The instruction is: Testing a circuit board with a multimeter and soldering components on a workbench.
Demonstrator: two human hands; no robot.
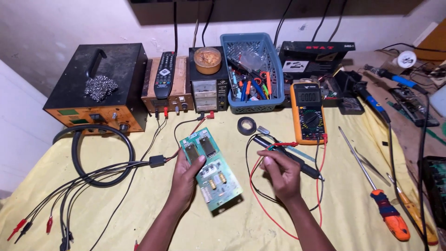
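Note:
My left hand [184, 179] holds a green circuit board [211, 169] by its left edge, tilted up off the yellow cloth. The board carries two dark blocks at its far end and small parts near the middle. My right hand [281, 174] grips the two multimeter probes [290, 155], one black and one red-tipped, with their tips pointing left toward the board but not touching it. Red and black leads run from the probes to the orange multimeter [307, 113] lying just beyond my right hand.
A roll of black tape [246, 125] lies behind the board. A blue basket [253, 69] of tools, a bench power supply [208, 90], a remote control [165, 74] and a black and orange box [100, 88] line the back. Screwdrivers [388, 214] lie at right, coiled cables [93, 162] at left.

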